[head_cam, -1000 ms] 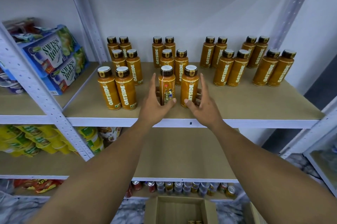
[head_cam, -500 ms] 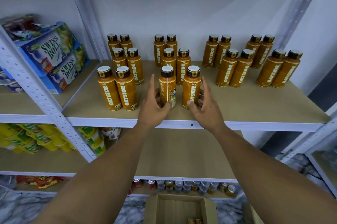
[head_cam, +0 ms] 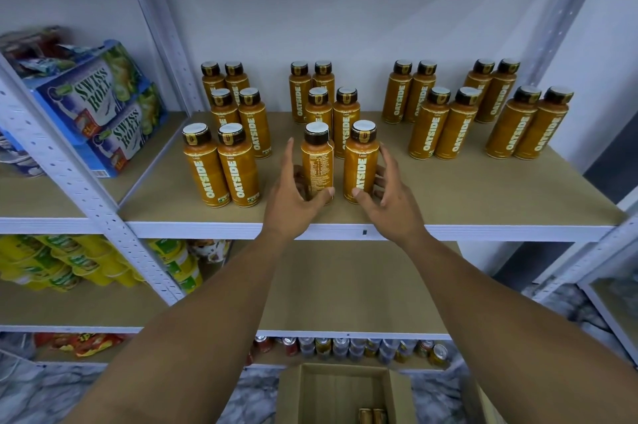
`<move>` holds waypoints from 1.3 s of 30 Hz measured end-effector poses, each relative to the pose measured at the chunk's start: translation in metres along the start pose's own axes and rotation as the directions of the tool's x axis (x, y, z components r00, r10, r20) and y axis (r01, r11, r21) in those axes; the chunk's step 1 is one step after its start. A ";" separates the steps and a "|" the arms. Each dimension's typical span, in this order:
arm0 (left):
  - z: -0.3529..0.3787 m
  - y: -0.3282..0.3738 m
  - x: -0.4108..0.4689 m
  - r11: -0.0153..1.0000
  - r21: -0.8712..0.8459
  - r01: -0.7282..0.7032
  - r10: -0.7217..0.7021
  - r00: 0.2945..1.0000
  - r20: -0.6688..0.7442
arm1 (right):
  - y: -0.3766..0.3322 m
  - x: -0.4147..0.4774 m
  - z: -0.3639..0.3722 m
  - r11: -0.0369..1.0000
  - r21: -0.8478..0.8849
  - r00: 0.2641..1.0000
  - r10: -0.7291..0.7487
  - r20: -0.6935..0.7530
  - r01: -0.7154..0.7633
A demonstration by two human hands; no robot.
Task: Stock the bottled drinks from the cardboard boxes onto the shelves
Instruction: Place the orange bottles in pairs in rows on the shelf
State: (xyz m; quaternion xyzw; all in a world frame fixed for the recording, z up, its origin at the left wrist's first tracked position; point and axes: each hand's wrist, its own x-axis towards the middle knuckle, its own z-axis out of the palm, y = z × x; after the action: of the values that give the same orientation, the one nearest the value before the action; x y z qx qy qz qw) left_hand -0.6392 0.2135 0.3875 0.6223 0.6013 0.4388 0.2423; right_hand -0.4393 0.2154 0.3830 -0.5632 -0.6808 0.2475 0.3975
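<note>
Several orange Oatside bottles with dark caps stand in pairs on the tan shelf board [head_cam: 483,195]. At the front of the middle group, my left hand [head_cam: 288,204] grips the left front bottle [head_cam: 317,161], thumb on its front and fingers round its left side. That bottle's small-print panel faces me. My right hand [head_cam: 395,207] holds the right front bottle [head_cam: 360,161], which shows its Oatside label. Both bottles stand upright on the board. An open cardboard box [head_cam: 310,392] sits on the floor below, with two bottle tops [head_cam: 373,416] showing inside.
Blue Swiss Roll boxes [head_cam: 100,109] fill the neighbouring shelf at left, behind a white upright post [head_cam: 69,168]. Yellow packs [head_cam: 62,264] lie one level down. Cans [head_cam: 345,347] line the lowest shelf. A second box edge [head_cam: 483,403] shows at bottom right.
The left front bottle has been turned in my left hand, so a different side of its label faces me. Both hands stayed on their bottles. The view has shifted slightly.
</note>
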 end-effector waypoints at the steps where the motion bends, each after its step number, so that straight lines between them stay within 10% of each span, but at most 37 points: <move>1: 0.000 -0.001 0.000 1.000 -0.006 0.000 0.000 1.000 0.004 | 0.000 0.000 0.000 1.000 -0.003 1.000 -0.001 0.000 0.001; 39: -0.002 -0.003 0.000 1.000 -0.031 0.000 0.000 1.000 0.003 | -0.006 0.001 0.004 0.997 -0.083 1.000 0.009 0.029 -0.006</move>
State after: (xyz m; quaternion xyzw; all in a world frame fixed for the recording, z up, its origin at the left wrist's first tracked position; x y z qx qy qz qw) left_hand -0.6428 0.2136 0.3861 0.6189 0.5941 0.4473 0.2527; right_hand -0.4459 0.2151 0.3857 -0.5781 -0.6940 0.2287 0.3631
